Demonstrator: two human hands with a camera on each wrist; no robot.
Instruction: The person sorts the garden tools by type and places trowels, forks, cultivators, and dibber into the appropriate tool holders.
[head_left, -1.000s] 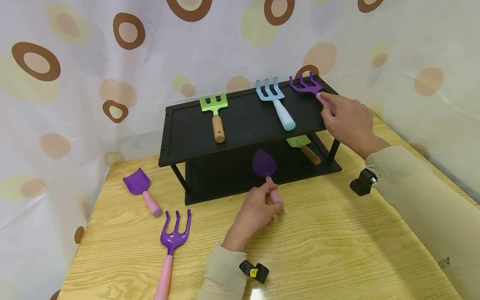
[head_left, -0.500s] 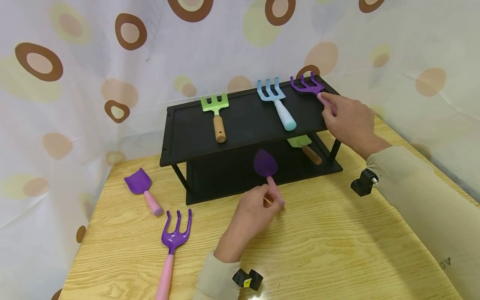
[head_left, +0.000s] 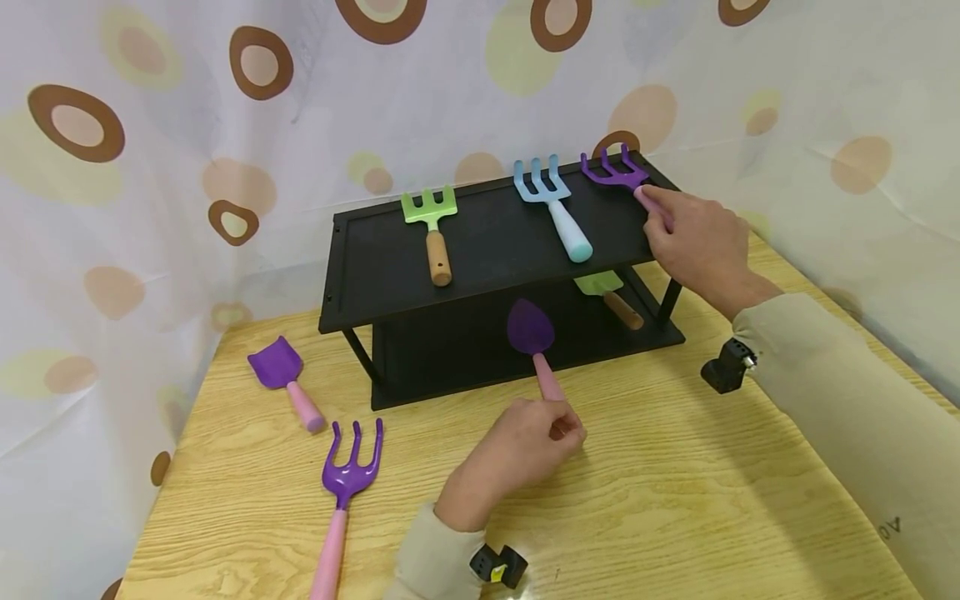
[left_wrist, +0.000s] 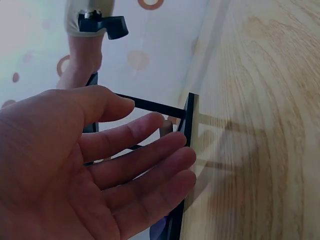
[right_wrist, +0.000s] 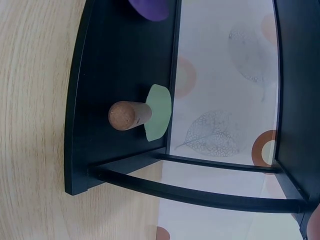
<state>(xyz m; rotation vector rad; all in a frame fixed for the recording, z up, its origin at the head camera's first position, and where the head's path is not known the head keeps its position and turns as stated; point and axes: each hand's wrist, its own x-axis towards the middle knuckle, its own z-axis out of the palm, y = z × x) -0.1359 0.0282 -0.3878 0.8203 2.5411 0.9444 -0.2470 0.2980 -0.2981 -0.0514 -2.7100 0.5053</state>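
My right hand [head_left: 701, 246] pinches the pink handle of a purple hand fork [head_left: 617, 177], whose prongs lie at the right end of the black rack's top shelf [head_left: 487, 242]. A purple trowel [head_left: 530, 327] has its blade over the lower shelf [head_left: 427, 358], and its pink handle sticks out past the front edge. My left hand [head_left: 534, 442] is just in front of that handle and hides its end. In the left wrist view, the left hand's fingers [left_wrist: 150, 170] are loosely bent, with nothing between them and the thumb.
A light blue hand fork [head_left: 566, 227] and a green hand fork [head_left: 435, 242] lie on the top shelf. Below is a green trowel [head_left: 600, 283] with a wooden handle. On the table's left are a purple shovel [head_left: 276, 364] and another purple hand fork [head_left: 347, 481].
My left hand has let go of the purple trowel's handle and drawn back toward the front. The trowel stays in place. My right hand has kept its hold on the purple hand fork.
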